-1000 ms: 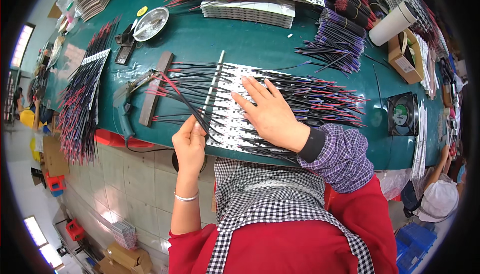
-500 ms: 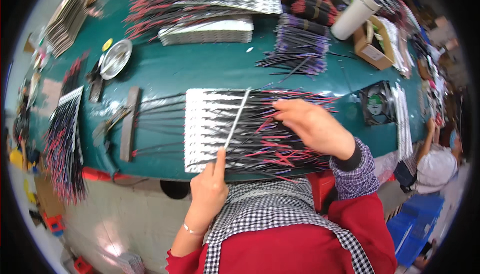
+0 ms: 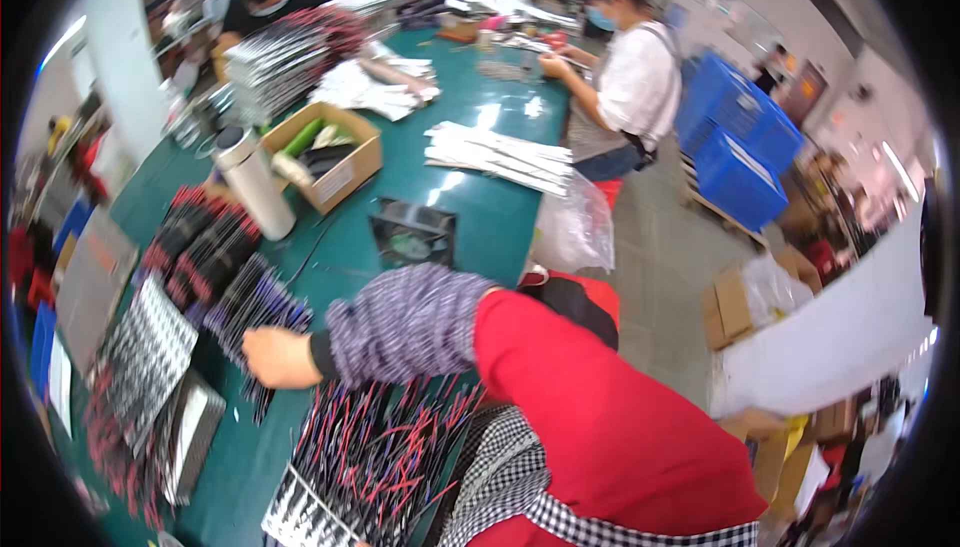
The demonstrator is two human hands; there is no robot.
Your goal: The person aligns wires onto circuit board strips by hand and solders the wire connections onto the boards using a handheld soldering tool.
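Observation:
My right hand [image 3: 282,358], below a patterned sleeve cover, reaches to a bundle of black and purple wires [image 3: 262,299] on the green table. Its fingers curl down at the bundle's near edge; whatever they hold is hidden. Closer to my body lies a white card [image 3: 300,509] with rows of black wires. A pale strip [image 3: 322,500] crosses that card. Loose red, purple and black wire ends [image 3: 385,447] fan out from it under my right forearm. Of my left hand only a sliver [image 3: 362,544] shows at the lower edge, its fingers cut off.
A black fan [image 3: 413,232] stands beyond my forearm. Farther off are a white bottle [image 3: 255,184], an open cardboard box [image 3: 345,169] and white strips [image 3: 500,156]. More wired cards [image 3: 150,347] lie left. Two people sit at the table, one at right [image 3: 635,77]. Blue crates [image 3: 735,137] stand behind.
The view has swung to the right and up. My right hand has left the wires on the card and gone to the purple wire bundle. My left hand has nearly dropped out of view.

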